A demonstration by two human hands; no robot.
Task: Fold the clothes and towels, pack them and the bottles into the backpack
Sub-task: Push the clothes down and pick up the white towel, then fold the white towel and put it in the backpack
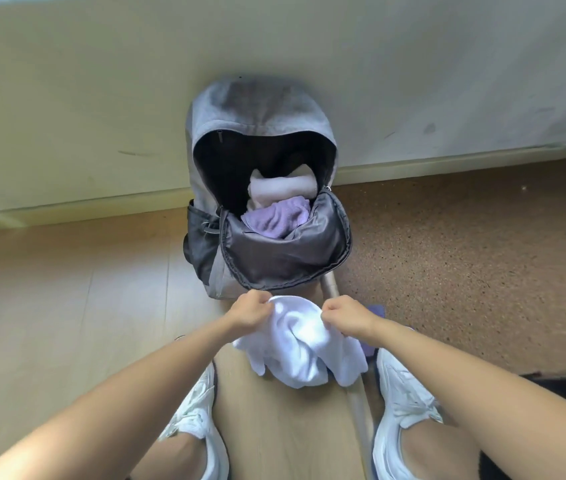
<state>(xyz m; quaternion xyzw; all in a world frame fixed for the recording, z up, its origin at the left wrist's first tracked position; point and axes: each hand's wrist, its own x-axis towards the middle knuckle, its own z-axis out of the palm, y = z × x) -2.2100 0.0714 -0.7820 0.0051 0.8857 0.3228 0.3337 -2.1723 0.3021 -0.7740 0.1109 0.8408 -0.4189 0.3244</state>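
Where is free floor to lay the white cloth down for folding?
Bare wood floor lies left of the backpack, up to the wall. The speckled mat on its right is also free. Between the shoes it is crowded: both hands hold the white cloth there.

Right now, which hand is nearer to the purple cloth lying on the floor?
Right. The right hand grips the white cloth just beside the purple cloth, which peeks out behind it. The left hand holds the white cloth's other side, farther away.
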